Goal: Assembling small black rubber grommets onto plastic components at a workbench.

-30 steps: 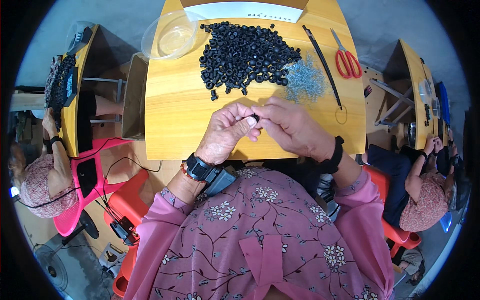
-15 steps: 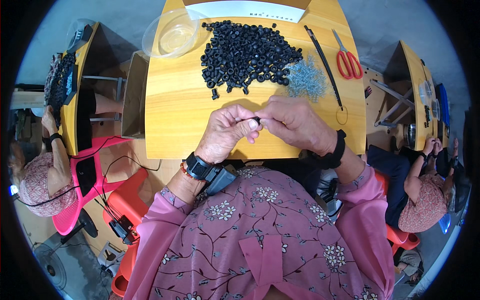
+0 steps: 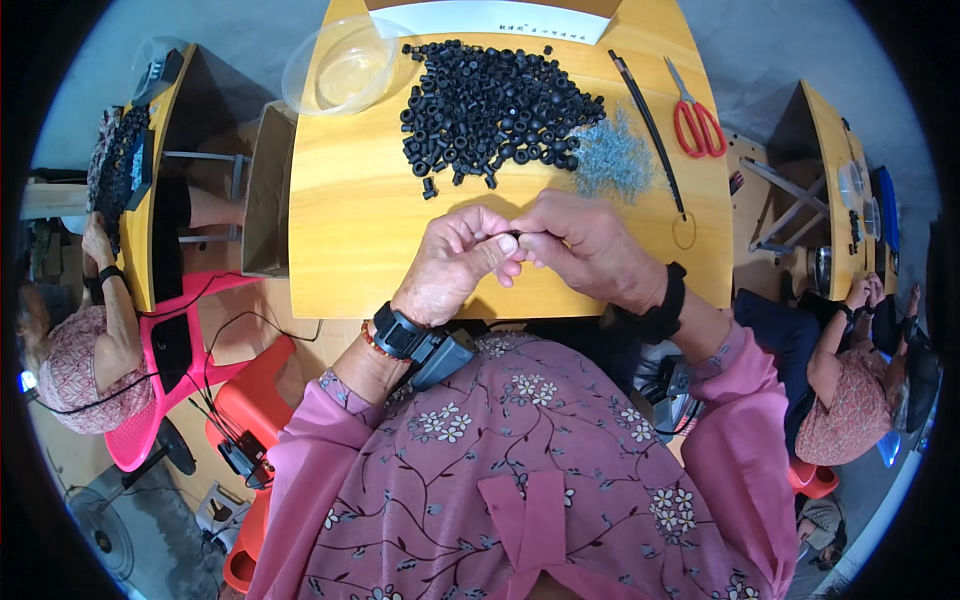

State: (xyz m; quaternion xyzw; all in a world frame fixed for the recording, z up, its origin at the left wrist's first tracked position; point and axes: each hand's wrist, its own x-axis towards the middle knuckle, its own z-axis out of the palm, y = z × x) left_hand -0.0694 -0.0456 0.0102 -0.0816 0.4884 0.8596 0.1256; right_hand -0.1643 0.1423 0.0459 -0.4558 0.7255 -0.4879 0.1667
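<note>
Over the near part of the yellow table, my left hand (image 3: 458, 258) pinches a small black plastic part (image 3: 516, 236) between thumb and fingers. My right hand (image 3: 585, 245) meets it there, its thumb and forefinger closed at the same part; whether it also holds some finer piece is hidden. Beyond my hands lies a broad heap of small black plastic parts (image 3: 490, 110), some ring-shaped, some domed. Against its right side rests a pile of small, pale bluish clear pieces (image 3: 612, 160), too fine to make out singly.
A clear round plastic tub (image 3: 345, 70) stands at the table's (image 3: 350, 230) far left. Toward the right lie a thin black rod (image 3: 648, 130) with a loop at its near end and red-handled scissors (image 3: 697, 125). A white box (image 3: 500, 22) is at the back. Other people sit at side tables.
My right hand has shifted slightly left and down, closing its fingers over more of the small black part. My left hand stays nearly still.
</note>
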